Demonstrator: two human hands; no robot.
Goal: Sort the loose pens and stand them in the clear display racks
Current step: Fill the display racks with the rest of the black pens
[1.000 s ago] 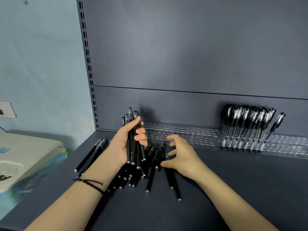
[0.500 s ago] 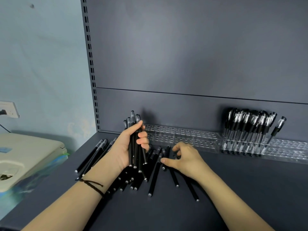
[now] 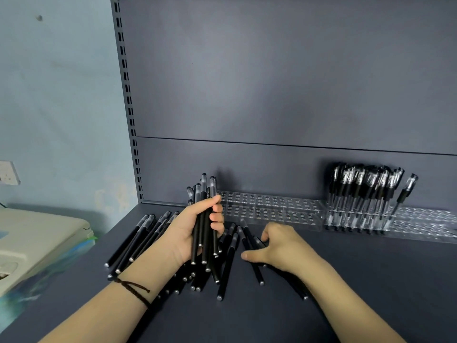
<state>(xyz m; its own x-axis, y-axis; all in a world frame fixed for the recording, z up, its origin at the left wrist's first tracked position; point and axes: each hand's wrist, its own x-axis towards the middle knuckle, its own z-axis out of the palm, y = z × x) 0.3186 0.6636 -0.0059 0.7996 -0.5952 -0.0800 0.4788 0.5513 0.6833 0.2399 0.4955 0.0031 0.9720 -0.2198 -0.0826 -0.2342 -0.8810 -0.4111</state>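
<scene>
dark grey shelving fills our view, with a slotted upright point(image 3: 126, 95) at its left edge and a pale blue wall point(image 3: 61, 107) beyond. on the shelf surface point(image 3: 358, 280) a heap of loose pens point(image 3: 227, 266) lies in front of us, and a row of pens point(image 3: 133, 241) lies side by side off to the left. our left hand point(image 3: 190, 231) is wrapped round a bundle of pens point(image 3: 206, 214), held upright with the capped ends up, just in front of the near end of the clear racks point(image 3: 272, 209). our right hand point(image 3: 279, 246) is low over the heap, fingers curled down onto the pens and thumb stuck out sideways; whether it has one pinched we cannot tell. further right a cluster of clear-barrelled pens point(image 3: 358, 194) stands in the racks, while the holes nearer us look unfilled. we judge this is the gathering step: picking matching black pens out of the heap for the bundle. next we need to lift one pen free without scattering its neighbours, pass it to the left hand the same way up, and later feed each into a rack hole.
</scene>
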